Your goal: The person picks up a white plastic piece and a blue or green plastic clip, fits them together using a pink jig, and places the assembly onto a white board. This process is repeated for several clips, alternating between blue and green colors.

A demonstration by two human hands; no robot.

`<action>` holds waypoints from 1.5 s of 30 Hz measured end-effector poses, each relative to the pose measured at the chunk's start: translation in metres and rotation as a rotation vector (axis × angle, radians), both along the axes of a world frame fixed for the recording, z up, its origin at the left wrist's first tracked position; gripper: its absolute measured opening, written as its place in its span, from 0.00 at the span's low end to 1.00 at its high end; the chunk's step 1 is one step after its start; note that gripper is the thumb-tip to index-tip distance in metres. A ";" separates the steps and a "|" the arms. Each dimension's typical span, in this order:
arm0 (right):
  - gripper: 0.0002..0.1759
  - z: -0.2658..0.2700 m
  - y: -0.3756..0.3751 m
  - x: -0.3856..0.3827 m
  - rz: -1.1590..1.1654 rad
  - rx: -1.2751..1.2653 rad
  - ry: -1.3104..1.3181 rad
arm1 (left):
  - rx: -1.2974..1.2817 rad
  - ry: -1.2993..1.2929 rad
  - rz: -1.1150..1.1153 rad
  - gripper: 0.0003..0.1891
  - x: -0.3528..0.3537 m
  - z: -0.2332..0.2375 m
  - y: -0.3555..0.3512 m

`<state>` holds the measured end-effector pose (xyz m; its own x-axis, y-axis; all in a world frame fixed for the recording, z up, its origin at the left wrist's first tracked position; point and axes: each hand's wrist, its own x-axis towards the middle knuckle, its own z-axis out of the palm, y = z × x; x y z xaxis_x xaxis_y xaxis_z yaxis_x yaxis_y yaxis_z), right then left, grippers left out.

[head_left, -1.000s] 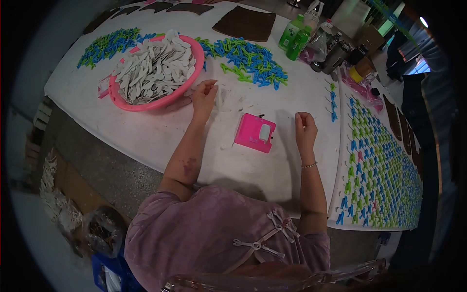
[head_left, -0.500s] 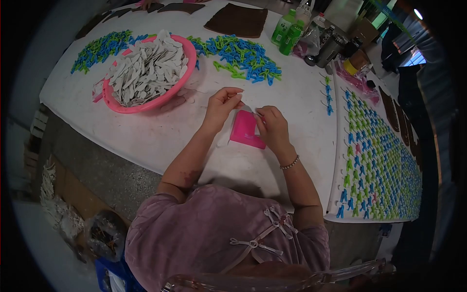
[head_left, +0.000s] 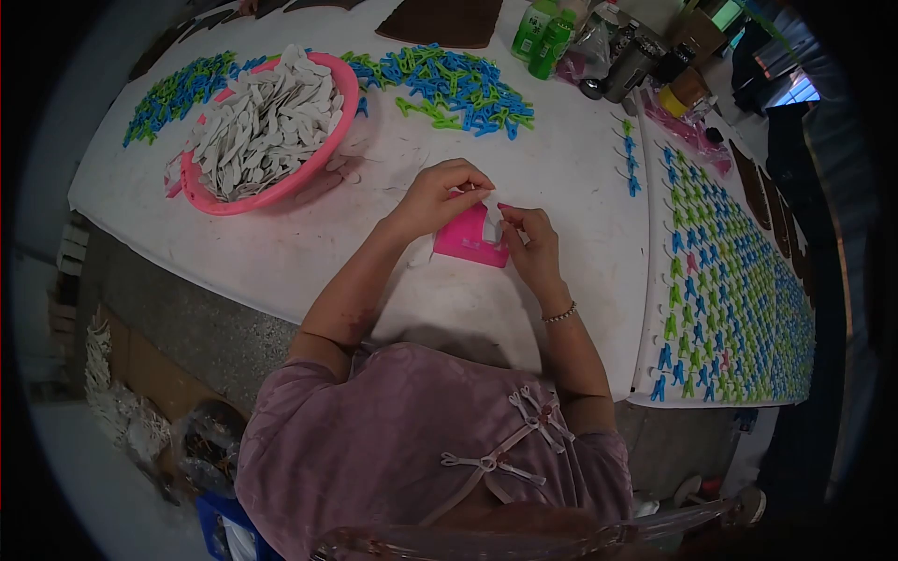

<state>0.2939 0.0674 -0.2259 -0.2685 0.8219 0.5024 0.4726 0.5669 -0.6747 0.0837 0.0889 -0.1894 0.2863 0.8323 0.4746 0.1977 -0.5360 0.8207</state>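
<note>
Near the middle of the table, a small white flat piece (head_left: 492, 227) stands between my two hands, over a bright pink block-like object (head_left: 456, 239). My left hand (head_left: 447, 194) is closed in a pinch at the piece's upper end. Thumb and fingers of my right hand (head_left: 533, 245) pinch its right side. The pink object lies on the tabletop under the hands, and the fingers partly cover it. A pink basin (head_left: 351, 89) to the left is heaped with similar off-white flat pieces (head_left: 267, 126).
Blue and green clothespins (head_left: 458, 84) lie in piles behind the basin. On the right, rows of clothespins (head_left: 711, 290) clip small pieces. Green bottles (head_left: 552, 47) and a dark thermos (head_left: 631, 67) stand at the back right. Brown sheets (head_left: 440, 21) lie along the far edge.
My hands have come closer together over the pink object, and more of the white piece shows between them. The left hand has shifted right; the camera view has also shifted slightly.
</note>
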 end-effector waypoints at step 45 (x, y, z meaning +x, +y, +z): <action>0.22 -0.006 0.008 -0.003 0.122 -0.314 0.397 | 0.124 0.138 0.000 0.06 0.021 -0.045 0.006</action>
<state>0.2908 0.0758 -0.2315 -0.2106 0.9239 0.3194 0.0891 0.3435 -0.9349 0.1052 0.0953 -0.2346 0.3555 0.7698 0.5302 0.3039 -0.6316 0.7133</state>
